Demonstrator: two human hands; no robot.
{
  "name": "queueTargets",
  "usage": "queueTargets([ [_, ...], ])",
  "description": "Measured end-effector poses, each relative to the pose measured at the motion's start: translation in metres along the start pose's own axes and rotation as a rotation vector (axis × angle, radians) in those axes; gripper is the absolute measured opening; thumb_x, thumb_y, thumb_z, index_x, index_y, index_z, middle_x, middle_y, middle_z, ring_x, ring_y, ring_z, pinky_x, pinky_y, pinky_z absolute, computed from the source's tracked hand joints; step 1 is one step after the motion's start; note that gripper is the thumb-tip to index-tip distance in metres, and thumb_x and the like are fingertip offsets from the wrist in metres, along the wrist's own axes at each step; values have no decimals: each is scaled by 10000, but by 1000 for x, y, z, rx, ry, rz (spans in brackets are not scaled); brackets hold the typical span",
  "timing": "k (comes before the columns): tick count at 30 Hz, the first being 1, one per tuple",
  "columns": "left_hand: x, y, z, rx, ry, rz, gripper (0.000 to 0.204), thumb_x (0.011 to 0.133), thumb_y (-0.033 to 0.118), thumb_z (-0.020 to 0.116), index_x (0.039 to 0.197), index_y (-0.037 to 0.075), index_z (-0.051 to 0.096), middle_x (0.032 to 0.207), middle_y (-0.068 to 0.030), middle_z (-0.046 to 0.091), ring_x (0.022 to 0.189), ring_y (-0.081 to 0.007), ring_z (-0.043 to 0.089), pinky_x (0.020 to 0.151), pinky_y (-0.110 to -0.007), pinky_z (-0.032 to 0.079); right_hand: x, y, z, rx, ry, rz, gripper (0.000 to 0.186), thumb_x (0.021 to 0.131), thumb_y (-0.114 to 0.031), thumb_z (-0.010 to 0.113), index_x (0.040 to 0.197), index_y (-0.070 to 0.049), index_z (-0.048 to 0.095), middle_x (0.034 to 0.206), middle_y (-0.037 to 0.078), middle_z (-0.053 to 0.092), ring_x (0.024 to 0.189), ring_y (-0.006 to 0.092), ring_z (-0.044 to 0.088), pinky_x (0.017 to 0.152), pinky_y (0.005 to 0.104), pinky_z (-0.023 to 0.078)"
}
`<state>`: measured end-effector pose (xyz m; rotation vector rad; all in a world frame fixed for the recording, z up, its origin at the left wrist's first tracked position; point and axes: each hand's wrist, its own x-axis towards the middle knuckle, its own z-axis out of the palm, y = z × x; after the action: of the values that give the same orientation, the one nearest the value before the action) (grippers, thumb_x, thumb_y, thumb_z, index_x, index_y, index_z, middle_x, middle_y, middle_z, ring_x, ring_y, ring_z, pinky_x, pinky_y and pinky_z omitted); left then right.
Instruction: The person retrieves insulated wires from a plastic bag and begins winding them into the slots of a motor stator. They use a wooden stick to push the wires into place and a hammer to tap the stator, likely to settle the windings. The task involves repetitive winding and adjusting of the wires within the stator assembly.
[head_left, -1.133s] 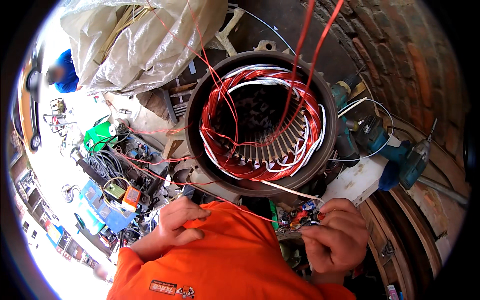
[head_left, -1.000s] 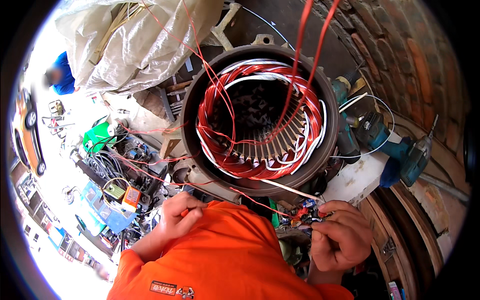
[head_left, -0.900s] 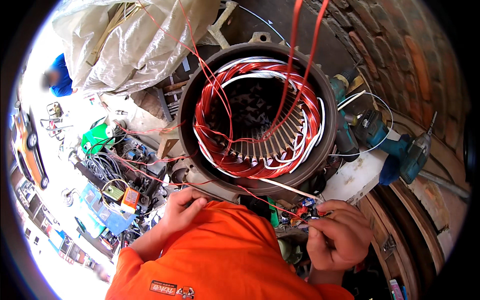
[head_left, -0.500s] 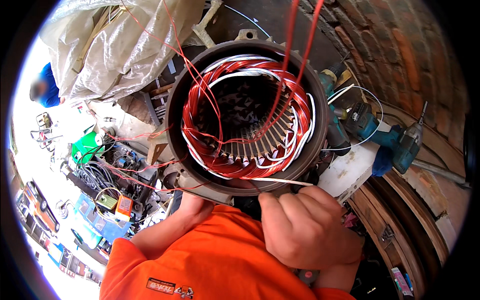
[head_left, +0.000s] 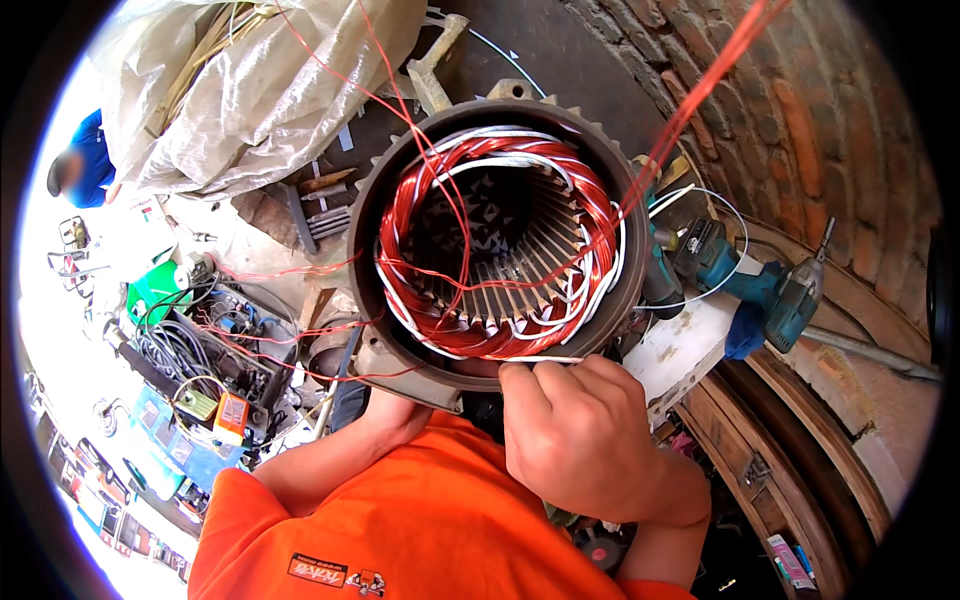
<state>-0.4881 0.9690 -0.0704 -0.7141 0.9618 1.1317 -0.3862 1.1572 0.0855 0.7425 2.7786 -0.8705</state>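
In front of me stands a motor stator in a round metal housing (head_left: 365,240), its open bore facing up. A ring of red enamelled copper windings (head_left: 398,215) lines it, lashed with white lacing cord (head_left: 490,133). My right hand (head_left: 585,430) is closed at the housing's near rim, fingers curled over the end of a white cord running along the near windings. My left hand (head_left: 400,412) is low against the housing's near left side; its fingers are hidden by the housing. Loose red lead wires (head_left: 690,105) rise from the windings to the upper right, others to the upper left.
Cordless power tools (head_left: 790,290) lie on the right beside a brick wall (head_left: 800,110). On the left are a tangle of black cables (head_left: 175,355) and an orange meter (head_left: 231,417). Plastic sheeting (head_left: 270,110) covers the upper left. A person in blue (head_left: 90,165) is at far left.
My right hand has shifted left and up along the near rim, and less cord shows beyond its fingers. The upper red wires now slant further right. The housing appears slightly further right in view.
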Motion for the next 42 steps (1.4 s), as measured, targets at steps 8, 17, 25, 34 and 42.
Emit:
queueTargets([
  [8, 6, -6, -14, -43, -73, 19, 248, 1009, 176, 565, 1238, 82, 581, 1208, -59, 643, 1069, -202, 631, 919, -378, 541, 4, -3, -1, 12, -123, 3, 77, 768, -95, 588, 738, -65, 524, 687, 85, 557, 578, 245, 577, 597, 356, 478],
  [17, 8, -9, -16, -22, -70, 79, 266, 1005, 237, 550, 1199, 65, 608, 1180, -56, 663, 1057, -210, 635, 934, -385, 519, 5, -5, -3, 10, -97, 45, 82, 754, -63, 617, 811, -33, 566, 699, 98, 561, 611, 272, 583, 612, 379, 477],
  [25, 1, 2, -9, 55, -25, 30, 268, 1007, 237, 546, 1201, 60, 601, 1181, -70, 659, 1044, -218, 642, 924, -391, 527, 2, -8, -3, -47, -18, -13, 100, 774, -86, 581, 727, -85, 492, 671, 46, 489, 597, 208, 540, 599, 335, 434],
  [34, 5, -4, -18, 17, 1, 52, 222, 995, 168, 579, 1209, 108, 576, 1131, -51, 664, 981, -209, 673, 797, -388, 588, 1, -5, 7, -41, 15, -21, 92, 773, -84, 591, 739, -82, 505, 672, 46, 489, 590, 204, 533, 596, 334, 425],
  [42, 8, -7, -21, 13, -38, 93, 217, 1011, 170, 557, 1219, 109, 564, 1139, -52, 654, 996, -208, 665, 830, -390, 583, 5, -7, 4, 24, -82, 59, 122, 762, -48, 639, 871, -24, 590, 696, 77, 535, 605, 259, 571, 614, 361, 453],
])
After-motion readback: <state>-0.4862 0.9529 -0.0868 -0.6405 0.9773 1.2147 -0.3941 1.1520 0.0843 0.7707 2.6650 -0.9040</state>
